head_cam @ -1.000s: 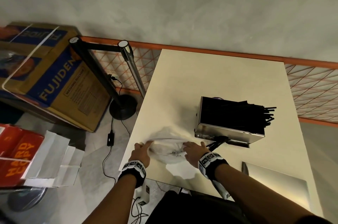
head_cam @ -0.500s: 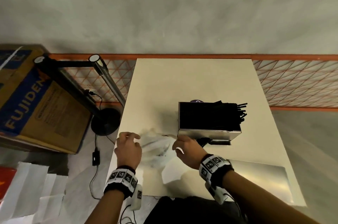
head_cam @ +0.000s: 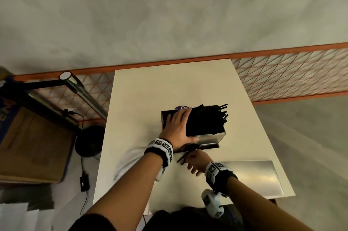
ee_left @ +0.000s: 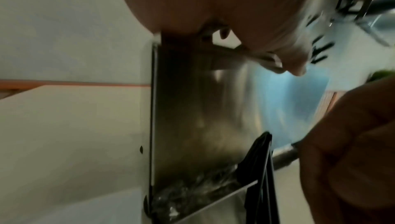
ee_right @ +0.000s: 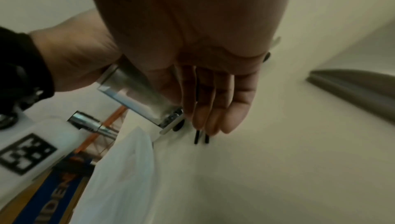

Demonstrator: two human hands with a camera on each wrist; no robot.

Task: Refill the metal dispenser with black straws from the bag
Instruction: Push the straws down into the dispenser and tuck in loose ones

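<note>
The metal dispenser (head_cam: 211, 137) stands mid-table, packed with black straws (head_cam: 207, 119) whose ends poke out to the right. My left hand (head_cam: 177, 127) lies across its left top, fingers straight over the straws, thumb on the front face. In the left wrist view the palm (ee_left: 213, 8) sits on the dispenser's (ee_left: 192, 126) top edge. Just in front, my right hand (head_cam: 195, 161) pinches a few loose black straws (head_cam: 182, 158) by the front tray; their tips (ee_right: 196, 137) show below the fingers (ee_right: 213, 109). The clear plastic bag (head_cam: 128, 163) lies flat under my left forearm.
A flat metal lid (head_cam: 250, 176) lies on the table's (head_cam: 169, 83) near right part. Left of the table stand a stanchion post (head_cam: 82, 95) and a cardboard box (head_cam: 28, 146). An orange lattice rail (head_cam: 282, 76) runs behind the table.
Both hands have let go of the bag. The left hand moved up onto the dispenser's top. The right hand moved to the dispenser's front and took hold of a few loose straws.
</note>
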